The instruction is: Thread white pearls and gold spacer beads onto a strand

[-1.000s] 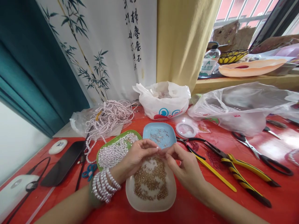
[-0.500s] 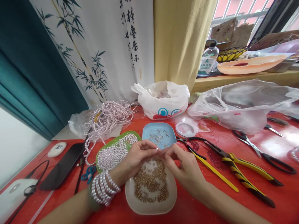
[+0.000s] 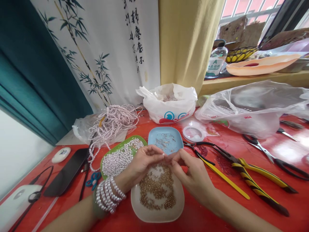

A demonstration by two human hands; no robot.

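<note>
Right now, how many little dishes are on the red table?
3. A green dish of pearls at the left, a blue dish beside it, and a cream dish of gold beads under the left hand and right hand. The clear bag may hide more.

Red table (image 3: 217,206), blue dish (image 3: 173,137), green tray (image 3: 113,149), pale pink pearl strands (image 3: 113,120), gold beads (image 3: 156,187), yellow-and-black pliers (image 3: 253,183), teal curtain (image 3: 31,71).

Left hand (image 3: 142,162) and right hand (image 3: 190,175) meet fingertip to fingertip — thumbs and forefingers pinched, other fingers loosely curled — palms facing inward, forearms converging from below.
</note>
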